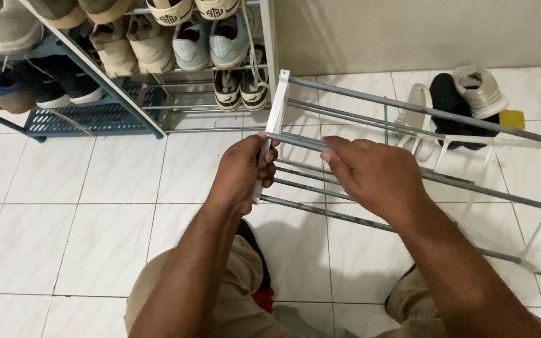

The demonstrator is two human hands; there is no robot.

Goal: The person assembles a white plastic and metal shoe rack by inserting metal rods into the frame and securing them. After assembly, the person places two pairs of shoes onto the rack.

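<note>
Shoe rack frame (pixel 408 125), the grey-rod kind with white plastic side pieces, is tipped over above the white tiled floor (pixel 64 206), right in front of whoever's wearing the camera. Left hand (pixel 242 172) is wrapped tight around the white side piece (pixel 277 103) at the frame's near end, fingers curled over it. Right hand (pixel 374 172) sits on top of the grey rods (pixel 358 122) just beside it, fingers closed down over one rod near where it meets the side piece. Both hands are pretty much next to each other. Behind the frame there's a full shoe rack (pixel 151 75) against the wall, loaded with sneakers, and a few loose shoes (pixel 477 91) lying on the tiles to the right.
</note>
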